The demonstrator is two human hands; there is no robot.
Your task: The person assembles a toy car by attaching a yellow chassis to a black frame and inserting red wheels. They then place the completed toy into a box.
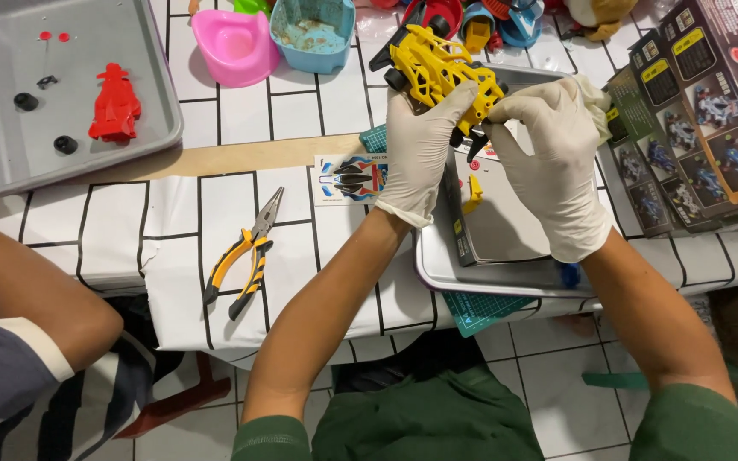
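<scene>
Both my hands wear white gloves and hold a yellow toy car chassis (437,67) with black parts above a grey metal tray (506,273). My left hand (420,141) grips its left side with the fingers wrapped round the frame. My right hand (553,154) pinches the chassis's right end. A small yellow part (472,195) and a dark strip lie in the tray under my hands. A sticker sheet (350,177) lies just left of my left wrist.
Yellow-handled pliers (245,253) lie on the white gridded cloth. A second grey tray (10,145) at far left holds a red car body (114,104) and black wheels. Another person's arm (36,290) rests at left. Pink (234,44) and blue (311,34) bowls stand behind; toy boxes (702,111) at right.
</scene>
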